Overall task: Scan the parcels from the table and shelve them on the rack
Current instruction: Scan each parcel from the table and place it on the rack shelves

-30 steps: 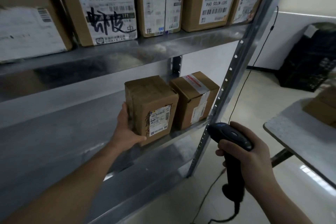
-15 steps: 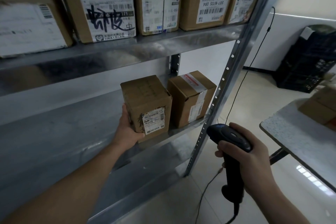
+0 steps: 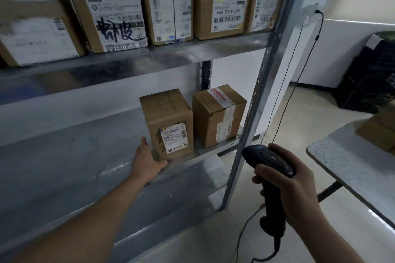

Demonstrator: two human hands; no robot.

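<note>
A small brown parcel [image 3: 168, 121] with a white label stands upright on the grey rack's middle shelf [image 3: 64, 156]. My left hand [image 3: 145, 162] holds its lower left corner, fingers along the left side and thumb under the front edge. Just right of it stands a second brown parcel [image 3: 218, 113] with tape. My right hand [image 3: 292, 190] grips a black corded barcode scanner [image 3: 267, 160] in front of the rack's upright post [image 3: 256, 92], its head pointing left toward the shelf.
Several labelled cartons [image 3: 115, 10] fill the upper shelf. A grey table [image 3: 352, 162] stands at the right with another brown parcel [image 3: 380, 132] on it. A black crate [image 3: 367, 83] sits on the floor by the far wall. The scanner's cable [image 3: 284, 96] hangs behind the post.
The parcel has gone down and back onto the shelf beside the taped one, and my left hand has slid lower on it. The scanner has hardly moved.
</note>
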